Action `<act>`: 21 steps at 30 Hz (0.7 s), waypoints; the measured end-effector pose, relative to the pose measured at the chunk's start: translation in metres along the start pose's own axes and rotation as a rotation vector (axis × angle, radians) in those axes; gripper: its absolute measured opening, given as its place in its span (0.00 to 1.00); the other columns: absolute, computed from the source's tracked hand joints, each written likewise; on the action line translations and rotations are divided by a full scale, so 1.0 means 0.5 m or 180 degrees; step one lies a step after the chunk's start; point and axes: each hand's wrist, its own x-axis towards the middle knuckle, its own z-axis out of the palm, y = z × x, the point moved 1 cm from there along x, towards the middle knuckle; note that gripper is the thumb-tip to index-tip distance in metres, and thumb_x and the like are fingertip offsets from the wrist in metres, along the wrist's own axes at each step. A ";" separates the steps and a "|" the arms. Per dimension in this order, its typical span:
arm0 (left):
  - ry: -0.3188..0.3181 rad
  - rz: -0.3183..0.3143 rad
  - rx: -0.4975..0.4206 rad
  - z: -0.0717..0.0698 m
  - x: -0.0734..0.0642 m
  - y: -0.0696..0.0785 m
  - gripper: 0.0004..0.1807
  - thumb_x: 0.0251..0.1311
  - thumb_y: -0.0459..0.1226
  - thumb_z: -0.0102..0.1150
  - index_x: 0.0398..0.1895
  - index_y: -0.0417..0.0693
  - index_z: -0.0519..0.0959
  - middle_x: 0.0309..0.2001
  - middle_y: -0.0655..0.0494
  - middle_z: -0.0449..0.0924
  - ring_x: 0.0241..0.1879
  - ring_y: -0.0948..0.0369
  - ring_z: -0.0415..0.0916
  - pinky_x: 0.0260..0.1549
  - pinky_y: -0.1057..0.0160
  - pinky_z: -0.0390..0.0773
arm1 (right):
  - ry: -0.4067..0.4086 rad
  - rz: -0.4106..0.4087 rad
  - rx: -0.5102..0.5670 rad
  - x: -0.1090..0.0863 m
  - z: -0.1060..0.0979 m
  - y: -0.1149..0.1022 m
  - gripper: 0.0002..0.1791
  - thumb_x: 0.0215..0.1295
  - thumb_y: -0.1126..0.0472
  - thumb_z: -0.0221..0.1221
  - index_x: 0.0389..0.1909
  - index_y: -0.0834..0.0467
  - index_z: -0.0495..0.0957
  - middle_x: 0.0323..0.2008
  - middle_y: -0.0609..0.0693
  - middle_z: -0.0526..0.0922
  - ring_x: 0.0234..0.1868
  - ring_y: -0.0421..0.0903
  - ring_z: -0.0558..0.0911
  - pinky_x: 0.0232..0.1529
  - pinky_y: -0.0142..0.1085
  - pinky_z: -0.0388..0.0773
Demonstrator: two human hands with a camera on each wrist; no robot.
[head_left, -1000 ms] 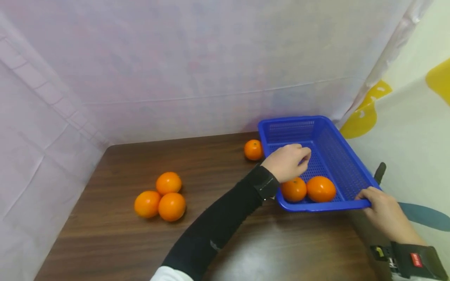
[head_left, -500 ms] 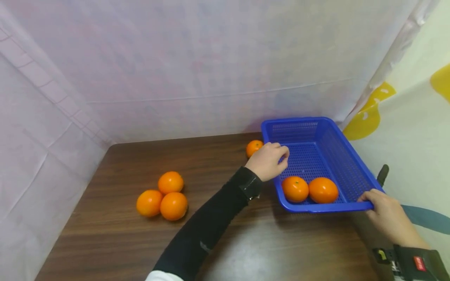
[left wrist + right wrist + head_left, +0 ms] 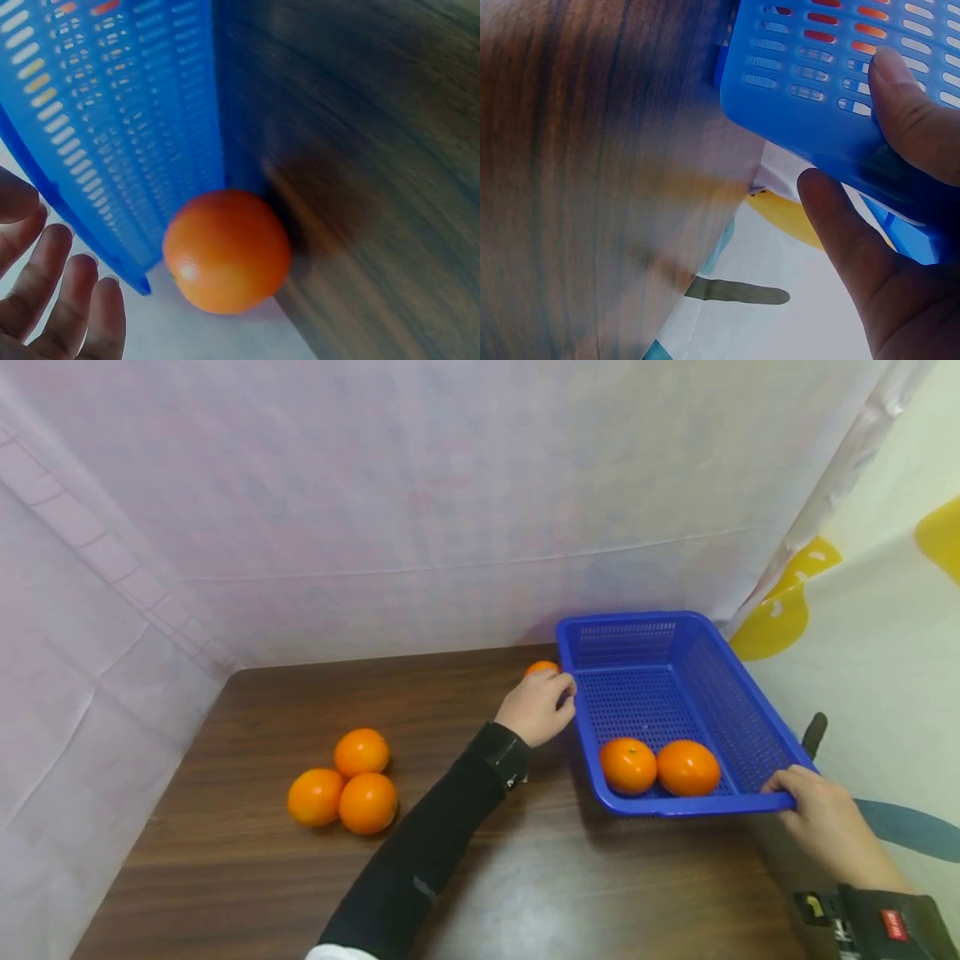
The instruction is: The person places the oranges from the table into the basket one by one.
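Note:
A blue plastic basket (image 3: 660, 807) with slotted walls stands at the right of the wooden table. My right hand (image 3: 825, 814) grips its near right corner; in the right wrist view the thumb (image 3: 907, 105) presses on the outer wall. Two oranges (image 3: 628, 766) lie inside at the near end. My left hand (image 3: 536, 706) is beside the left rim, with nothing in its loosely bent fingers; whether it touches the rim I cannot tell. Behind it, another orange (image 3: 227, 251) sits on the table next to the basket's left wall, mostly hidden in the head view.
To the left, three oranges (image 3: 367, 803) lie grouped on the brown wooden table (image 3: 247, 885). A pale cloth (image 3: 375, 510) hangs behind the table. At the right is a cloth with yellow shapes (image 3: 776, 620).
My left hand has moved left from above the inside of the basket to its left rim, uncovering the oranges inside and covering most of the one outside. The right hand keeps its hold.

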 end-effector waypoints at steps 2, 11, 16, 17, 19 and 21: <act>0.0062 -0.0054 -0.0026 0.005 0.000 -0.010 0.05 0.66 0.40 0.56 0.40 0.54 0.81 0.38 0.60 0.77 0.39 0.64 0.74 0.37 0.67 0.77 | 0.0005 -0.0010 -0.0014 0.001 0.000 0.001 0.14 0.43 0.81 0.65 0.23 0.60 0.79 0.26 0.53 0.79 0.27 0.52 0.77 0.28 0.50 0.77; -0.0058 -0.0409 -0.0101 0.029 -0.003 -0.047 0.12 0.68 0.42 0.56 0.51 0.54 0.80 0.56 0.53 0.76 0.54 0.53 0.76 0.43 0.58 0.81 | 0.0084 -0.0100 -0.0061 -0.003 0.000 0.003 0.15 0.41 0.79 0.66 0.22 0.56 0.78 0.26 0.50 0.79 0.27 0.49 0.76 0.27 0.44 0.74; -0.0083 -0.0541 -0.0071 0.045 0.000 -0.064 0.15 0.68 0.43 0.56 0.56 0.53 0.79 0.56 0.51 0.75 0.56 0.52 0.75 0.44 0.55 0.82 | 0.0117 -0.0148 -0.0079 -0.004 0.000 0.005 0.15 0.40 0.79 0.65 0.22 0.56 0.78 0.26 0.49 0.79 0.27 0.48 0.76 0.27 0.42 0.73; -0.0083 -0.0572 -0.0071 0.047 0.001 -0.066 0.16 0.68 0.43 0.56 0.57 0.54 0.78 0.58 0.50 0.74 0.57 0.51 0.75 0.45 0.55 0.82 | 0.0133 -0.0161 -0.0085 -0.003 0.000 0.006 0.16 0.39 0.79 0.65 0.22 0.56 0.78 0.26 0.49 0.78 0.27 0.47 0.75 0.27 0.42 0.73; -0.0066 -0.0632 -0.0103 0.049 0.003 -0.068 0.18 0.67 0.43 0.57 0.59 0.54 0.78 0.60 0.49 0.73 0.59 0.50 0.74 0.48 0.53 0.82 | 0.0165 -0.0187 -0.0089 -0.004 0.001 0.005 0.16 0.38 0.79 0.65 0.22 0.55 0.77 0.25 0.48 0.78 0.27 0.46 0.75 0.26 0.40 0.72; -0.0050 -0.0686 -0.0135 0.051 0.005 -0.070 0.20 0.67 0.43 0.58 0.62 0.54 0.76 0.63 0.48 0.71 0.60 0.48 0.73 0.51 0.52 0.81 | 0.0185 -0.0211 -0.0079 -0.005 0.002 0.005 0.16 0.38 0.79 0.65 0.22 0.55 0.77 0.25 0.49 0.78 0.26 0.45 0.74 0.26 0.39 0.72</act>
